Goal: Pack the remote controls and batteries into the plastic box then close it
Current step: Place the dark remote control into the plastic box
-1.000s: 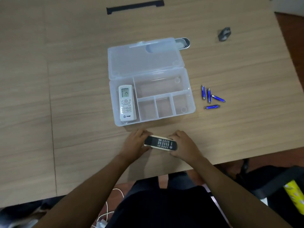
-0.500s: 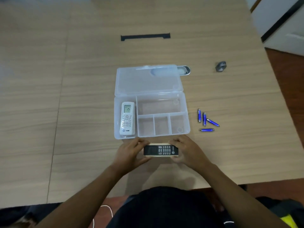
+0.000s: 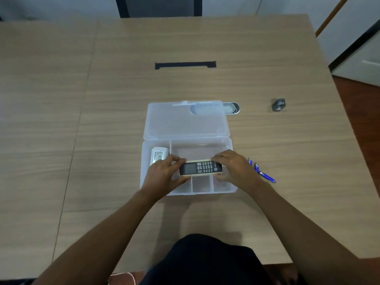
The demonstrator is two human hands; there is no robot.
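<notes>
The clear plastic box [image 3: 205,191] stands open on the table, its lid [image 3: 185,122] laid flat behind it. A white remote [image 3: 158,155] lies in the left compartment, partly hidden by my left hand [image 3: 162,177]. A dark remote with a beige edge [image 3: 200,168] is held sideways over the box, above the wide back compartment and the small front ones. My left hand grips its left end and my right hand [image 3: 234,168] grips its right end. Blue batteries [image 3: 265,175] lie on the table just right of the box, partly behind my right wrist.
A small grey object [image 3: 278,104] sits at the back right of the wooden table [image 3: 82,140]. A metal oval cable port [image 3: 233,108] shows behind the lid and a black slot [image 3: 185,65] lies further back. The table's right edge is near the batteries.
Both hands have carried the dark remote forward from the table in front of the box to above its compartments. The camera view has tilted up.
</notes>
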